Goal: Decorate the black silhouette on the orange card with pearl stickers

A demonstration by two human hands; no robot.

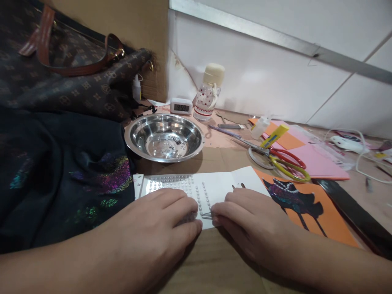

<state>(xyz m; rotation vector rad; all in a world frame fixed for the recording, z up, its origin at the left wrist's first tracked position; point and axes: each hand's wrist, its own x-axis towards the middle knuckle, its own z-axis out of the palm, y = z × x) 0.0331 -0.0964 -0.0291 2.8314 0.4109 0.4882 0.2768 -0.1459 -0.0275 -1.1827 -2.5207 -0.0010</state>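
Observation:
A white sheet of stick-on pearls (171,181) lies in front of me, with rows of small pearls and two separate rows of bigger ones at its right. My left hand (171,216) is closed at its near edge, thumb and fingers pressed together on it. In my right hand (241,214) are tweezers (207,215), their thin metal tips pointing left at the lower end of the bigger pearl rows. Most of the tweezers is hidden by my fingers. To the right lies orange paper (329,208) bearing a dark fabric cut-out (294,200) with pearls along its top.
Behind the sheet stands a steel bowl (131,141) with dark bits in it. Scissors (288,163), a glue bottle (260,127) and pink paper (327,159) lie right. A clock (181,107) and a water bottle (208,94) stand behind; dark cloth (61,183) and a handbag (76,85) fill the left.

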